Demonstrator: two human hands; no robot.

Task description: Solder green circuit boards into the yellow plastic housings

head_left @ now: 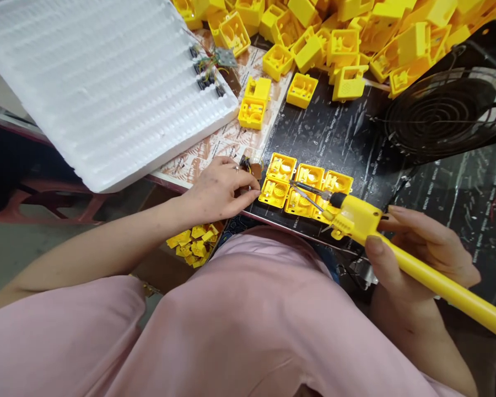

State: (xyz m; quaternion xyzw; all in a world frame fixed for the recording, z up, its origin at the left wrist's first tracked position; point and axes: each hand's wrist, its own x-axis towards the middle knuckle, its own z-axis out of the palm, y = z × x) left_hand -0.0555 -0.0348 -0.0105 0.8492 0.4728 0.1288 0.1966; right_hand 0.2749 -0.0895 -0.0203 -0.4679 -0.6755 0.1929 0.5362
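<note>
My left hand [219,193] sits at the edge of the dark mat, its fingertips pinching a small dark electronic part with a brown tab [250,170]. My right hand [421,253] grips a long yellow-handled tool [434,275], whose twin metal prongs [308,193] reach over a block of several yellow plastic housings [300,190]. The prongs look to be at or just above the housings, though I cannot tell whether they touch. Those housings stand open side up, tightly grouped between my two hands.
A white foam board [107,94] with small black wired connectors [204,74] lies at upper left. A heap of yellow housings [297,33] fills the top. A round wire fan guard [446,113] stands at right on a black bench mat [438,176]. Yellow pieces [194,245] lie below the bench edge.
</note>
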